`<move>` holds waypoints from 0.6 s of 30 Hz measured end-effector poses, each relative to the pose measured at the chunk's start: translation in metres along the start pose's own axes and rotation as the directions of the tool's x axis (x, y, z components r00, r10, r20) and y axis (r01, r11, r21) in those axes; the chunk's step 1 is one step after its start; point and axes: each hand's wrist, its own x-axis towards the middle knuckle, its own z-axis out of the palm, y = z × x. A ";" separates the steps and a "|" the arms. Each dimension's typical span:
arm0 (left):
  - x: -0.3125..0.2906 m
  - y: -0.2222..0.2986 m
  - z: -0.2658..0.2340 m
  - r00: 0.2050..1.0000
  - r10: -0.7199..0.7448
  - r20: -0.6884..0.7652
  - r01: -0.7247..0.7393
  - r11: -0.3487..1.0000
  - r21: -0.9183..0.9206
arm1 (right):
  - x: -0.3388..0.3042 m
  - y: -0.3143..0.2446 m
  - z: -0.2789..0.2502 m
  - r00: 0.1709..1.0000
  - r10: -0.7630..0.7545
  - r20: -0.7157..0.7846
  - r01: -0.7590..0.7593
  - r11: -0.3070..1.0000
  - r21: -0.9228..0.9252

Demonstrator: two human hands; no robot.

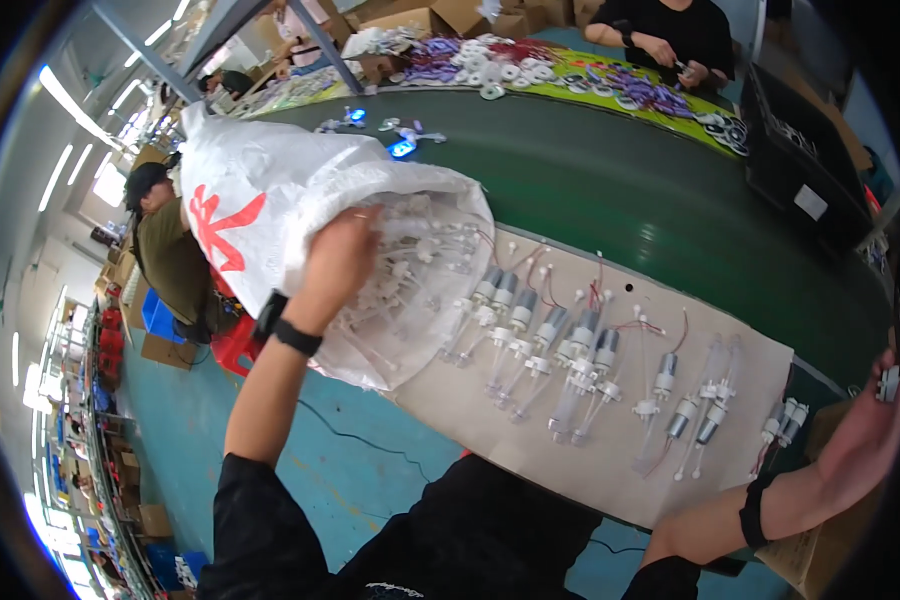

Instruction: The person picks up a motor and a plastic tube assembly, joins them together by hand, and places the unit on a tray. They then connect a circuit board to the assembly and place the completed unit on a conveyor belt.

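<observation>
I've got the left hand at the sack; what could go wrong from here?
The left hand is at the open mouth of the white sack, so loose plastic parts might spill among the silver motors nearby. The thin red wires could also tangle or snag.

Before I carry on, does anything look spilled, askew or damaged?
No clear spill or damage. Slightly odd: two blue-lit pieces sit loose on the belt beyond the sack, apart from the far heap. The motors also lie unevenly, some bunched mid-board.
</observation>
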 end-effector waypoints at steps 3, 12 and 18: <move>-0.007 0.016 -0.030 0.988 -0.033 -0.152 0.009 0.988 -0.155 | 0.001 0.006 0.016 0.988 0.009 -0.156 0.013 0.990 0.143; 0.024 0.122 -0.061 0.932 -0.300 -0.204 -0.077 0.387 -0.919 | 0.003 0.020 0.091 0.993 -0.117 -0.015 0.117 0.993 -0.009; 0.075 0.198 -0.031 0.992 0.046 0.114 0.115 -0.666 -0.737 | 0.005 0.041 0.114 0.982 0.141 0.125 -0.181 0.896 0.406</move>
